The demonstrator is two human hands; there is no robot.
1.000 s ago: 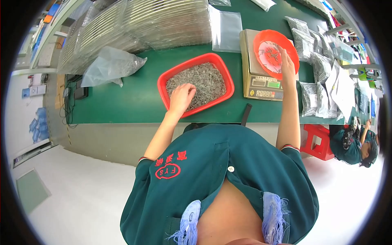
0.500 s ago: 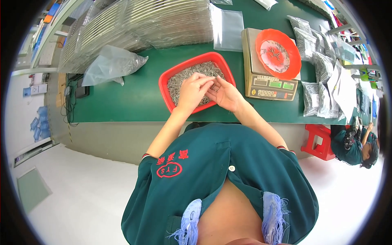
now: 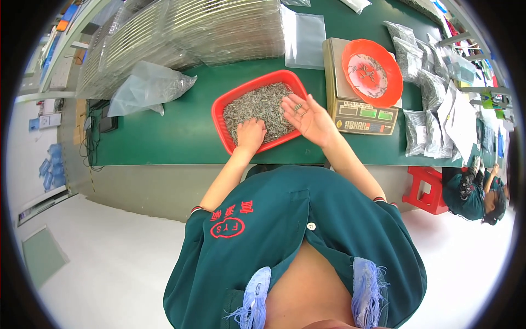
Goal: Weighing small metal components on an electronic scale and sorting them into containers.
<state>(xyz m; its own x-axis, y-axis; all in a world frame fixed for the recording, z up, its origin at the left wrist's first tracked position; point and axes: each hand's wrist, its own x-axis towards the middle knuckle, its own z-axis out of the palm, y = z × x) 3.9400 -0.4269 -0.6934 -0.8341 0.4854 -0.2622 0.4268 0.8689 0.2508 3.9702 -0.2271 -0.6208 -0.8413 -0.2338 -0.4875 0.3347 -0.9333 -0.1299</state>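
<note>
A red plastic basket (image 3: 221, 124) holds a heap of small, slim grey metal pieces (image 3: 257, 104); whether they are screws or pins is too small to tell. My left hand (image 3: 251, 135) reaches into its near left part, fingers bent down and closed among the pieces, tips hidden. Over the basket's right side, my right hand (image 3: 311, 119) is turned palm up with its fingers stretched. A few metal pieces (image 3: 297, 107) rest on those fingers. To the right, an orange-red scalloped dish (image 3: 395, 71) sits on a weighing scale (image 3: 342, 118), with several metal pieces inside.
Filled clear bags (image 3: 416, 131) and white paper (image 3: 463, 120) line the right side of the green table (image 3: 164, 145). Plastic-wrapped stacked trays (image 3: 219, 33) stand at the back left, near a part-filled bag (image 3: 148, 85). Flat clear bags (image 3: 304, 41) lie behind the basket. Another person sits far right.
My hands, together above the basket before, have parted. The left has gone down into the metal pieces; the right has turned palm up and shifted slightly right, its fingers opening out.
</note>
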